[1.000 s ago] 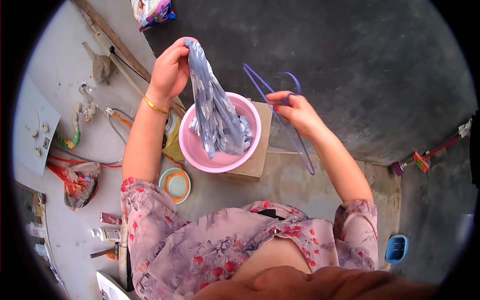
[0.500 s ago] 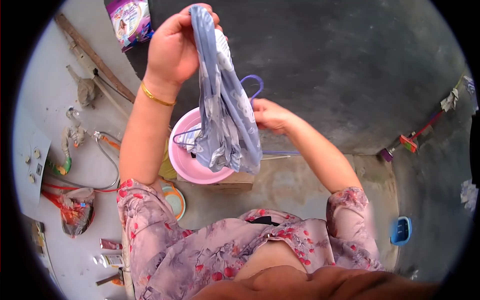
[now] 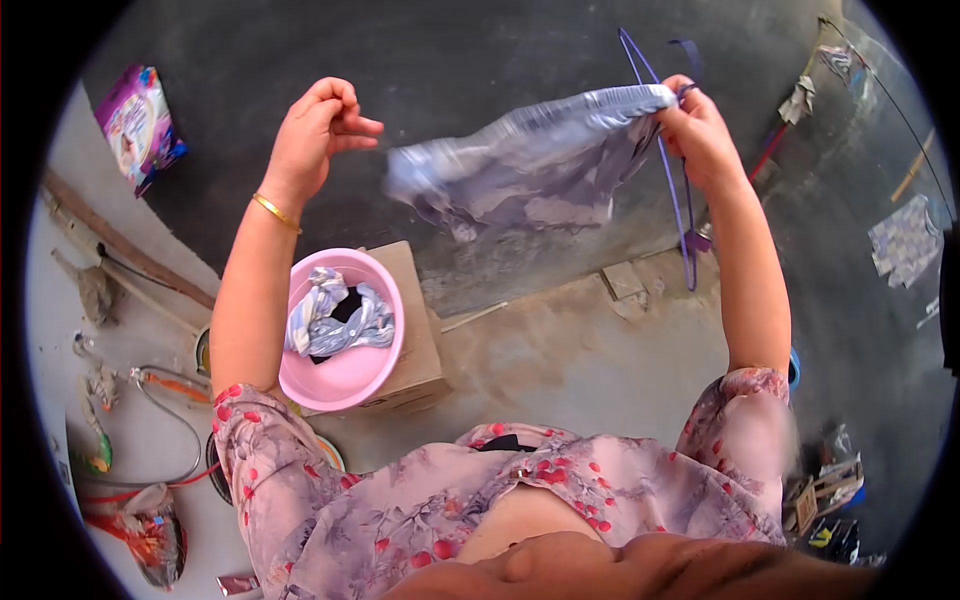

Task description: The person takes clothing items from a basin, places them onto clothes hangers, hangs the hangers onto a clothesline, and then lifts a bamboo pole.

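Observation:
My right hand [image 3: 695, 130] is raised at the right, pinching one end of a blue-grey patterned garment [image 3: 540, 165] with a gathered band along its top edge. A purple-blue clothes hanger [image 3: 672, 190] hangs from the same hand, its hook above the fingers. The garment stretches out leftward in mid-air, its far end blurred by motion. My left hand [image 3: 325, 135], with a gold bangle at the wrist, is held up just left of that end. It holds nothing, and its fingers are apart and partly bent.
Below my left hand, a pink basin [image 3: 345, 385] with damp-looking striped clothes [image 3: 340, 315] stands on a cardboard box [image 3: 415, 345]. A purple detergent bag [image 3: 140, 130] is at the upper left. Hoses and a tied bag [image 3: 150, 530] lie left; a checked cloth [image 3: 905, 240] is far right.
My left hand has let go of the garment and moved left. My right hand has moved up and right with hanger and garment, which now spreads sideways. The basin and its clothes have come into fuller view.

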`<action>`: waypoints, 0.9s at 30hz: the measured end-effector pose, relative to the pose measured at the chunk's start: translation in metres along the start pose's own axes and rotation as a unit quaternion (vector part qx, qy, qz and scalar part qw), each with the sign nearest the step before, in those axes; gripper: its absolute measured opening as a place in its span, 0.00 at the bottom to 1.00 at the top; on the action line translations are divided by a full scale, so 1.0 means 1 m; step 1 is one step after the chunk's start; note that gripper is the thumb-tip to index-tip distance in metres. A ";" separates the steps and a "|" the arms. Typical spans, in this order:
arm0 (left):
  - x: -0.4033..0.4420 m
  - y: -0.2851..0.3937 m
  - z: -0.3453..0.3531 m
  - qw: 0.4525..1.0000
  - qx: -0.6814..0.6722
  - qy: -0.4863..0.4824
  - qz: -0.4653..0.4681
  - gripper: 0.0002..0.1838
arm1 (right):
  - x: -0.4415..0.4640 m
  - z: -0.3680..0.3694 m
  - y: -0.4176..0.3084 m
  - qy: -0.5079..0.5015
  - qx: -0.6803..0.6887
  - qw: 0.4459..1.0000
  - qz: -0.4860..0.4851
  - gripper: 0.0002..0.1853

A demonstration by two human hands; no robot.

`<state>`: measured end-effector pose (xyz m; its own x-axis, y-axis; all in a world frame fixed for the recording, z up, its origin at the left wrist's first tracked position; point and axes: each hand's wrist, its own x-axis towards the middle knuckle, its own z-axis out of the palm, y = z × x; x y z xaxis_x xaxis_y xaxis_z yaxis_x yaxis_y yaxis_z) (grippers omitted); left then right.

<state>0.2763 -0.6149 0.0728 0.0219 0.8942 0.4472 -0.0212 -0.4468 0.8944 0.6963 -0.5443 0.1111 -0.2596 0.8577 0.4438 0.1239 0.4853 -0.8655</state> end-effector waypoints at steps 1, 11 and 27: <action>0.003 0.003 0.007 1.000 -0.013 -0.028 -0.004 0.10 | -0.001 -0.015 -0.002 0.030 0.001 1.000 -0.001 0.05; 0.024 -0.041 0.209 0.974 0.002 -0.189 -0.121 0.15 | -0.030 -0.131 0.030 -0.038 0.016 0.999 -0.012 0.10; 0.000 -0.192 0.540 0.946 0.115 -0.296 -0.071 0.20 | -0.131 -0.253 0.103 0.034 0.162 0.972 0.169 0.06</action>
<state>0.8199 -0.5446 -0.0938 0.5654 0.8029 0.1887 0.2402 -0.3792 0.8936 0.9851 -0.5641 0.0221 -0.1908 0.9734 0.1266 -0.1192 0.1050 -0.9873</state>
